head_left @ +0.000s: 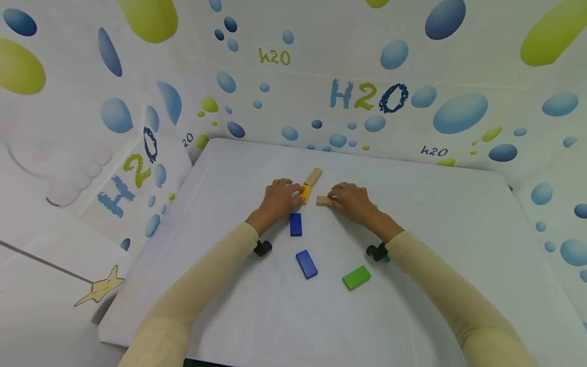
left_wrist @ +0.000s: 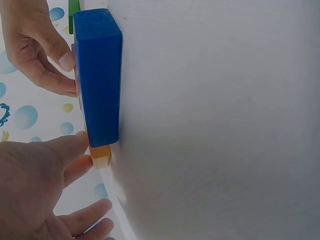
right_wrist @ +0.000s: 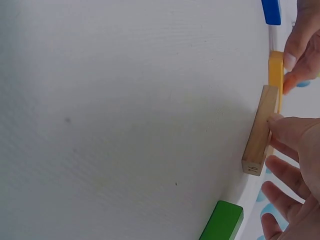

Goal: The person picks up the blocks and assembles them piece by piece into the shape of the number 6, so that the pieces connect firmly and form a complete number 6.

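My left hand (head_left: 278, 198) pinches a yellow block (head_left: 304, 194) lying on the table, thumb on its near side. A plain wooden block (head_left: 314, 176) extends beyond the yellow one, end against end and slightly angled. To the right, my right hand (head_left: 352, 200) grips another plain wooden block (head_left: 323, 201) between thumb and fingers; its left end points toward the yellow block. The right wrist view shows this wooden block (right_wrist: 260, 132) with a number on its end face and the thumb against its side. My palm and fingers cover part of it in the head view.
Two blue blocks, one (head_left: 295, 225) just below my left hand and one (head_left: 307, 264) nearer to me, lie on the white table (head_left: 257, 316). A green block (head_left: 356, 278) sits toward the right. Patterned walls (head_left: 302, 102) border the table's back and left.
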Tool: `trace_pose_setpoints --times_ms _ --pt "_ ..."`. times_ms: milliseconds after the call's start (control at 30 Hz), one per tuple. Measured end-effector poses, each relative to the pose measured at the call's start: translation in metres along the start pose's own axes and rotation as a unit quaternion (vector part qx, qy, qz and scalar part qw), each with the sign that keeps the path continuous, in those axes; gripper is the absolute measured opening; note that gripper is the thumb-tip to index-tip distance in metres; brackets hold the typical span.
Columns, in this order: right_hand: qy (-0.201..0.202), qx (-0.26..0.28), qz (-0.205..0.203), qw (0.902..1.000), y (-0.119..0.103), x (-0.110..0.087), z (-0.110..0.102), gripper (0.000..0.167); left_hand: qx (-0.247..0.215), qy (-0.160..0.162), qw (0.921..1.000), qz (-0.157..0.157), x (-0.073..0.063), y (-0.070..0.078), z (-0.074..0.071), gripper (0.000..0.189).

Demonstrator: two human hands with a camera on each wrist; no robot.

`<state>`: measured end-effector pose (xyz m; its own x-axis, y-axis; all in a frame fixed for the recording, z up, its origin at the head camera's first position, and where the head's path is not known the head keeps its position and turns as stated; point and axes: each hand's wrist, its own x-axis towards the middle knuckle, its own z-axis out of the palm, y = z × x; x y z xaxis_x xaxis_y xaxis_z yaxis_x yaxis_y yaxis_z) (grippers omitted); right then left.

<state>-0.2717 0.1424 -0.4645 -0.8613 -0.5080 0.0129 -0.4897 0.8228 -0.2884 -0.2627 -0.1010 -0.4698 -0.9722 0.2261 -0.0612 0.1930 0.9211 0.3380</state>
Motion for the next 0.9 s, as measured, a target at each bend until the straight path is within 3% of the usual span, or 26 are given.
trace_pose_setpoints --times_ms 900 --pt "-0.018 -0.001 -0.018 0.9997 -0.016 -0.005 -0.001 0.027 0.003 -0.003 1.0000 -0.004 -0.001 0.002 -0.001 0.043"
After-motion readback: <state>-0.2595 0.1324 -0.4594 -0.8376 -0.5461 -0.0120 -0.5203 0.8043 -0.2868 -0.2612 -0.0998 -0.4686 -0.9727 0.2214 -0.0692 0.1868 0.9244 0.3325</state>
